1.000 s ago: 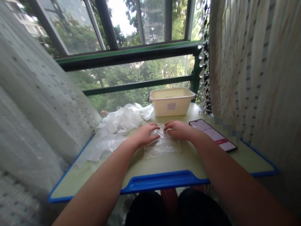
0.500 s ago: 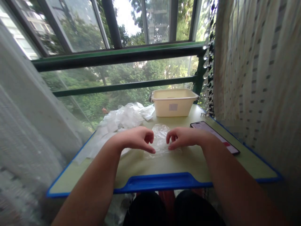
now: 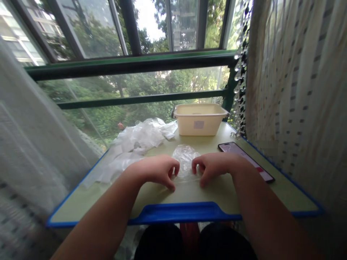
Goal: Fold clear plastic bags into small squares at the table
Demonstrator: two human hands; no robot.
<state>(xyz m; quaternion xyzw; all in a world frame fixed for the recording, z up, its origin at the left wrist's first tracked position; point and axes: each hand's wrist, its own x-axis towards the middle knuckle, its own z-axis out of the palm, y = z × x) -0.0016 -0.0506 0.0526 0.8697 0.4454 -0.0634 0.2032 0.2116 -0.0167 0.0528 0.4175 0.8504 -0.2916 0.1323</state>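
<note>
A small clear plastic bag (image 3: 185,159) lies crumpled on the pale green table (image 3: 217,191), right in front of me. My left hand (image 3: 154,171) pinches its near left edge, fingers curled, thumb tip pressed to the table. My right hand (image 3: 214,168) mirrors it on the near right edge, fingers curled in a pinch. The far half of the bag stands up loosely between the two hands.
A heap of clear plastic bags (image 3: 135,144) spreads over the table's back left. A cream plastic tub (image 3: 199,120) stands at the back centre. A phone (image 3: 245,160) with a lit screen lies on the right. Curtains hang on both sides, and the table's blue rim (image 3: 179,213) is nearest me.
Both hands went from lying flat on the bag to curled pinches, and drew back toward me along the bag's near edge. The view shifted slightly.
</note>
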